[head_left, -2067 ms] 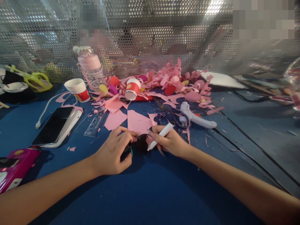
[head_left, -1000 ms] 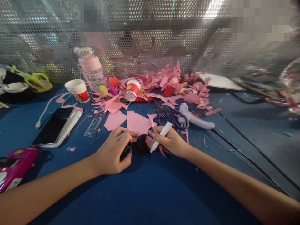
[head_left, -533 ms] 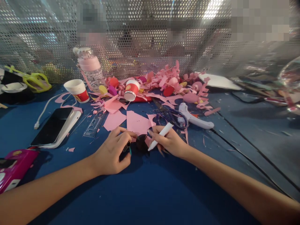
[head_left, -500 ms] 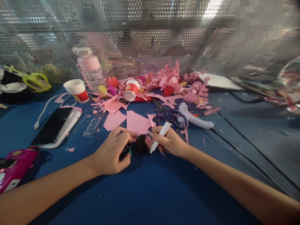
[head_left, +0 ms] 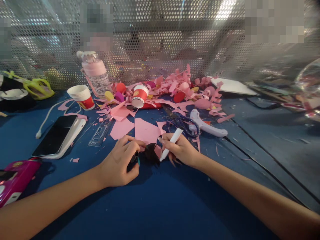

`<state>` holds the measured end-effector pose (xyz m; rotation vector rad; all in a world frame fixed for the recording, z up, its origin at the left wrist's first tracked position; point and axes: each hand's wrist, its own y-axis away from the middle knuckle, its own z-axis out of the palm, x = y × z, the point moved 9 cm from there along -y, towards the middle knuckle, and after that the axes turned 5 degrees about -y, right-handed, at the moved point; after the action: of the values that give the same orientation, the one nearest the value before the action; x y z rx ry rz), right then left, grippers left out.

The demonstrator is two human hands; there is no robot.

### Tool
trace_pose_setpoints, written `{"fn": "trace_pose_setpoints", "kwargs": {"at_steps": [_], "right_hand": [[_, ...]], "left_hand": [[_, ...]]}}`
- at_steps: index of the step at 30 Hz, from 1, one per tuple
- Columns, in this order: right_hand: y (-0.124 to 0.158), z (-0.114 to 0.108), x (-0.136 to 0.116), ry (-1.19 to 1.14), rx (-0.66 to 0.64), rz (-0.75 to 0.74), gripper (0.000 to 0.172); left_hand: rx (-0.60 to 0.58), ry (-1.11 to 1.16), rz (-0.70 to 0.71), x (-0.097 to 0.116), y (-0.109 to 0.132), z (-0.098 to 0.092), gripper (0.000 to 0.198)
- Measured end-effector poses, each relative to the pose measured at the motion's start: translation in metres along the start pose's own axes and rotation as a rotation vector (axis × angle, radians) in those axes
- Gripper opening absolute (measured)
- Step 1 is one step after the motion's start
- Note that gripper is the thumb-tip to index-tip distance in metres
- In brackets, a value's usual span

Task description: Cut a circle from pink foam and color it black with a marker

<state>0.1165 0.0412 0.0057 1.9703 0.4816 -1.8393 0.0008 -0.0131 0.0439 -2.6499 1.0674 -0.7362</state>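
Observation:
My right hand grips a white marker at a slant, its tip pointing down at the right edge of a dark round piece. That piece lies at the near end of some cut pink paper. My left hand is curled, with its index fingertip at the piece's left edge. Under those fingers shows a small black object with a teal edge, mostly hidden, and I cannot make out its kind. Blue-handled scissors rest beyond my right hand.
A white glue gun trails its black cord to the right. Left are a phone, a clear stencil ruler and a magenta device. Paper cups, a bottle and pink scraps line the mesh wall.
The marker's tip has shifted up very slightly along the dark piece's right edge. My left hand stays in place, and the objects on the table have not moved.

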Motion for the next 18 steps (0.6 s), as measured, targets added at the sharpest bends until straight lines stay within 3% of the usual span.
{"fn": "trace_pose_setpoints", "kwargs": {"at_steps": [7, 11, 18], "right_hand": [[0.002, -0.005, 0.000, 0.032, 0.037, -0.010, 0.037], [0.005, -0.016, -0.003, 0.003, 0.121, -0.055, 0.036], [0.003, -0.011, 0.002, 0.031, 0.035, -0.016, 0.039]], "left_hand": [[-0.005, 0.005, -0.001, -0.001, 0.000, 0.000, 0.028], [-0.001, 0.013, -0.003, -0.001, 0.000, 0.000, 0.028], [-0.002, 0.016, -0.001, -0.001, 0.000, 0.001, 0.028]]}}
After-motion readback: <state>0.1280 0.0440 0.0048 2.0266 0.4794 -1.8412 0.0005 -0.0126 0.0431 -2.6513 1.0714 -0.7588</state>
